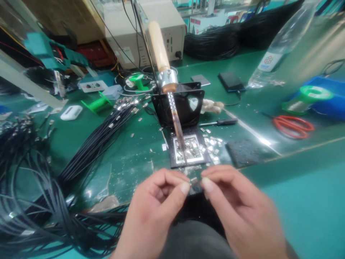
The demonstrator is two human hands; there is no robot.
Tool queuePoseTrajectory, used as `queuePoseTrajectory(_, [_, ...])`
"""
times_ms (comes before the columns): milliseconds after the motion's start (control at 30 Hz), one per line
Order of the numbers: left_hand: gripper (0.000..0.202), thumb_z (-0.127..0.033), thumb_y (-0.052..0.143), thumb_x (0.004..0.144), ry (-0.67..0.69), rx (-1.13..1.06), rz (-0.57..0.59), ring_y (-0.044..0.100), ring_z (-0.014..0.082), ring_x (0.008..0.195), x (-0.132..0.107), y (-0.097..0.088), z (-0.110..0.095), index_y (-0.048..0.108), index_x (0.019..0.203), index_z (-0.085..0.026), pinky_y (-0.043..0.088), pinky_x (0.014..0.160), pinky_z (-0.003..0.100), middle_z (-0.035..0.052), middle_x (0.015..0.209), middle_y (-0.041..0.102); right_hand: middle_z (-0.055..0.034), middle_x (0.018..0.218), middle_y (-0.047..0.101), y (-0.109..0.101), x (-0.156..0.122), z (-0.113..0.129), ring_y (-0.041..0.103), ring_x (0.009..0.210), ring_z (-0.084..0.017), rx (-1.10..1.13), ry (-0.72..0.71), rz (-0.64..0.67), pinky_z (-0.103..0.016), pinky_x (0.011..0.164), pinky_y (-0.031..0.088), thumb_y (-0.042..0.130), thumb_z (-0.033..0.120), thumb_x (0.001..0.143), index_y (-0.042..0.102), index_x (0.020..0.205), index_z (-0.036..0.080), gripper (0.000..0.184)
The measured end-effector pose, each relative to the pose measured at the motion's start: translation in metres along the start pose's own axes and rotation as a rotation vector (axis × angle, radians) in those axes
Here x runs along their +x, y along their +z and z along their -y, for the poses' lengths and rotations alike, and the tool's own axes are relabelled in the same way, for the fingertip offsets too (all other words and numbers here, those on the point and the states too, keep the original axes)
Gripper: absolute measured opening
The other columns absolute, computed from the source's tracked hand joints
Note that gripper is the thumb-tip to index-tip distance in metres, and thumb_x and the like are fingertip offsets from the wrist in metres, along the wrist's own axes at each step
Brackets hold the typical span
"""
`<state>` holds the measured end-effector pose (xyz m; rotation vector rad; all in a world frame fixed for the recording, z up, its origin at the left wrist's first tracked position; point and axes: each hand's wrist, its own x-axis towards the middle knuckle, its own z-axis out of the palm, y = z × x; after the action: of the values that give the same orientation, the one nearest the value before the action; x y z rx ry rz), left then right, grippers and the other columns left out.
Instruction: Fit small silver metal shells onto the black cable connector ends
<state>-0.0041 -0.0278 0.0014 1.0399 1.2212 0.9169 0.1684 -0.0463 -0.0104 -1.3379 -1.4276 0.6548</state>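
My left hand (157, 201) and my right hand (238, 207) are close together at the table's front edge, thumbs and forefingers pinched. A small metal piece (193, 180) shows between them, at my left fingertips. What the right fingertips pinch is too small and blurred to make out. Just beyond, a soldering iron (160, 48) with a wooden handle is fixed tip down. Its tip reaches over a dark block with a white-framed tray (176, 156) of metal bits. Several small metal connector shells (214, 145) lie scattered right of the tray.
A black fan frame (161, 111) stands behind the tray. Bundles of black cables (94, 144) cover the left side. On the right are a screwdriver (226, 122), red-handled scissors (292, 126), a dark pad (244, 153), a solder spool (309, 95) and a plastic bottle (272, 59).
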Motion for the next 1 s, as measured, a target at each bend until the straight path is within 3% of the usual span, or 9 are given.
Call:
queuePoseTrajectory(133, [0.017, -0.036, 0.080, 0.095, -0.001, -0.040, 0.057, 0.066, 0.0112, 0.090, -0.008, -0.002, 0.003, 0.078, 0.086, -0.021, 0.055, 0.085, 0.018, -0.0003, 0.098, 0.075, 0.0043, 0.082, 0.073, -0.002, -0.002, 0.003, 0.070, 0.071, -0.008, 0.077, 0.029, 0.050, -0.012, 0.067, 0.058, 0.062, 0.022, 0.103, 0.065, 0.089, 0.024, 0.015])
queuePoseTrajectory(467, [0.016, -0.036, 0.079, 0.096, -0.025, -0.049, 0.097, 0.053, 0.0052, 0.065, -0.018, 0.000, 0.012, 0.078, 0.091, -0.020, 0.046, 0.059, 0.015, -0.0004, 0.097, 0.074, 0.0047, 0.075, 0.073, -0.001, -0.010, 0.002, 0.071, 0.063, -0.007, 0.067, 0.045, 0.080, -0.012, 0.060, 0.057, 0.062, 0.023, 0.100, 0.065, 0.085, 0.023, 0.015])
queuePoseTrajectory(633, [0.013, -0.034, 0.079, 0.096, 0.018, -0.005, 0.058, 0.057, 0.0072, 0.069, -0.020, 0.002, 0.013, 0.076, 0.094, -0.022, 0.050, 0.064, 0.015, -0.0021, 0.088, 0.070, 0.0039, 0.075, 0.074, -0.002, -0.010, 0.001, 0.072, 0.063, -0.007, 0.049, 0.063, 0.082, -0.012, 0.060, 0.057, 0.064, 0.023, 0.098, 0.066, 0.083, 0.022, 0.016])
queuePoseTrajectory(800, [0.016, -0.033, 0.071, 0.100, 0.092, 0.181, 0.091, 0.062, 0.0105, 0.081, -0.022, 0.002, 0.009, 0.071, 0.088, -0.022, 0.051, 0.076, 0.018, -0.0024, 0.087, 0.068, 0.0031, 0.074, 0.073, -0.005, -0.012, -0.001, 0.069, 0.061, -0.008, 0.079, 0.087, 0.117, -0.014, 0.058, 0.057, 0.063, 0.024, 0.098, 0.064, 0.081, 0.022, 0.017])
queuePoseTrajectory(1000, [0.030, -0.046, 0.057, 0.107, 0.041, 0.233, 0.181, 0.052, 0.0123, 0.081, -0.024, -0.002, 0.011, 0.062, 0.090, -0.022, 0.046, 0.074, 0.021, -0.0024, 0.086, 0.058, 0.0022, 0.075, 0.071, -0.005, -0.013, -0.002, 0.069, 0.063, -0.009, 0.178, 0.116, 0.159, -0.014, 0.059, 0.058, 0.063, 0.024, 0.098, 0.065, 0.080, 0.022, 0.019])
